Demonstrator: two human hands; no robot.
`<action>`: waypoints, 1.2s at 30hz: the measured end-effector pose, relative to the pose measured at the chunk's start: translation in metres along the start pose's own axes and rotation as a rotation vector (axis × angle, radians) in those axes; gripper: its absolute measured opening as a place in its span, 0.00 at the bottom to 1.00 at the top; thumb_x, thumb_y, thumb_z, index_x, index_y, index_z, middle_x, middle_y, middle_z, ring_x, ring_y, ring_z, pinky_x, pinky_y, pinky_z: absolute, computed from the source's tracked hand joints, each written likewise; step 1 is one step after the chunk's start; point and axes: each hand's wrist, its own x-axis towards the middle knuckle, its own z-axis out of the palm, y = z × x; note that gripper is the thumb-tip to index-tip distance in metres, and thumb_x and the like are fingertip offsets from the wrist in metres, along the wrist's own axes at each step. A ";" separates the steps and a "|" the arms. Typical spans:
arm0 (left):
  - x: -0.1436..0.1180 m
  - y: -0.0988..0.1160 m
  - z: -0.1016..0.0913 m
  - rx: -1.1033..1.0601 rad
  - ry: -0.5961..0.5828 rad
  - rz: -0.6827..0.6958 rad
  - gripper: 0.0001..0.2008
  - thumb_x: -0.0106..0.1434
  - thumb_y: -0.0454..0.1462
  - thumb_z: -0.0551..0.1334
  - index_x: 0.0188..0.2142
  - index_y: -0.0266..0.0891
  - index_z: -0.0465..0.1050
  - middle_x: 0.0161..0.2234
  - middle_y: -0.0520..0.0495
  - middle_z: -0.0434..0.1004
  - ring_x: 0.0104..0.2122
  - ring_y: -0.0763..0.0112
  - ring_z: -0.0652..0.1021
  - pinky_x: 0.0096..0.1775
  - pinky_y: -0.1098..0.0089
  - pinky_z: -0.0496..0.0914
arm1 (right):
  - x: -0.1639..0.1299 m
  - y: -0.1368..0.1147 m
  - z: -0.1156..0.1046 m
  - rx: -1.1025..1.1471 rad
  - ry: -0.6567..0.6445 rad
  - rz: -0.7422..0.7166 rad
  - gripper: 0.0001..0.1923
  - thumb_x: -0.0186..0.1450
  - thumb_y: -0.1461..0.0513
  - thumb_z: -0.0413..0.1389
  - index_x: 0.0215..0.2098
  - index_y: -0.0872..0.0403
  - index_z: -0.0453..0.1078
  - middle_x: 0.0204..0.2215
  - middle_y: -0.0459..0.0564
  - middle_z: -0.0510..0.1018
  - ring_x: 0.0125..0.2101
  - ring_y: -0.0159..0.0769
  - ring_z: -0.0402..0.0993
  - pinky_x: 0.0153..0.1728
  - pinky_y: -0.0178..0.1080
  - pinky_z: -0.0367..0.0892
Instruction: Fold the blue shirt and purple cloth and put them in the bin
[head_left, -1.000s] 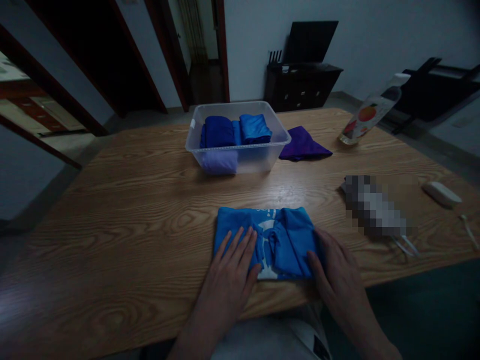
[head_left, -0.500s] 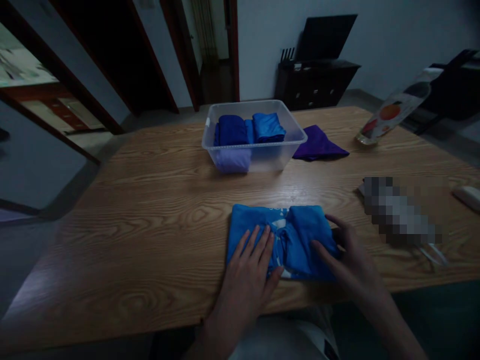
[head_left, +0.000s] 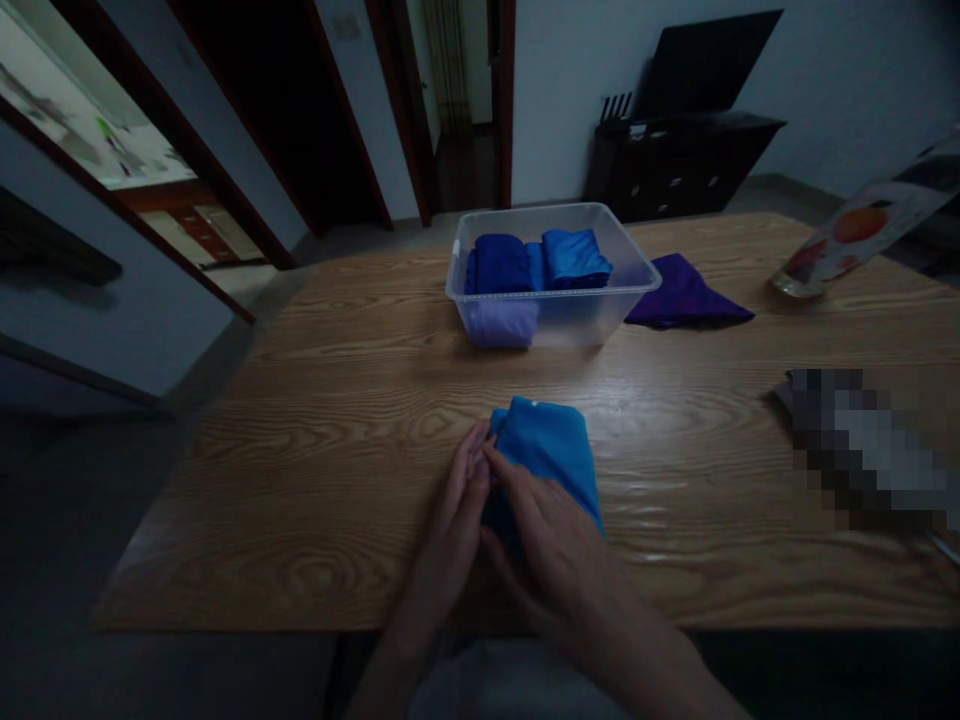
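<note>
A blue garment (head_left: pixel 553 440), folded into a narrow bundle, lies on the wooden table near its front edge. My left hand (head_left: pixel 457 500) cups the bundle's left side, fingers close together along the fold. Reaching across from the right, my right hand (head_left: pixel 551 540) grips that same left edge, its fingertips meeting those of the left. The lower part of the bundle is hidden beneath my right hand.
Behind the bundle stands a clear plastic bin (head_left: pixel 562 315) with several folded blue and lilac cloths. A purple cloth (head_left: pixel 686 292) lies to its right. Further right are a tilted-looking clear bottle (head_left: pixel 851 230) and a blurred-out item (head_left: pixel 870 445) on the table (head_left: pixel 315 480).
The right part of the garment has been folded over to the left, making the bundle narrower. My right hand moved left to meet my left hand. The view has shifted left.
</note>
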 end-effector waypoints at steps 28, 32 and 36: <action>0.110 0.044 -0.008 -0.301 -0.299 -0.203 0.33 0.67 0.55 0.68 0.63 0.38 0.72 0.60 0.37 0.79 0.61 0.49 0.78 0.66 0.49 0.70 | -0.053 0.136 0.032 0.300 0.362 0.251 0.36 0.74 0.59 0.51 0.74 0.24 0.48 0.61 0.52 0.74 0.55 0.53 0.80 0.48 0.53 0.82; 0.139 0.085 -0.010 -0.413 -0.262 -0.184 0.34 0.67 0.52 0.69 0.65 0.37 0.70 0.57 0.36 0.80 0.60 0.49 0.79 0.64 0.52 0.72 | -0.057 0.142 0.017 0.219 0.330 0.210 0.41 0.72 0.60 0.51 0.76 0.22 0.42 0.57 0.49 0.79 0.52 0.53 0.81 0.49 0.54 0.82; 0.191 0.141 -0.018 -0.400 -0.303 -0.018 0.27 0.63 0.50 0.71 0.56 0.37 0.76 0.51 0.40 0.84 0.53 0.50 0.82 0.58 0.53 0.76 | -0.054 0.133 0.008 0.173 0.244 0.169 0.39 0.75 0.62 0.48 0.79 0.30 0.43 0.54 0.50 0.81 0.49 0.48 0.83 0.48 0.49 0.83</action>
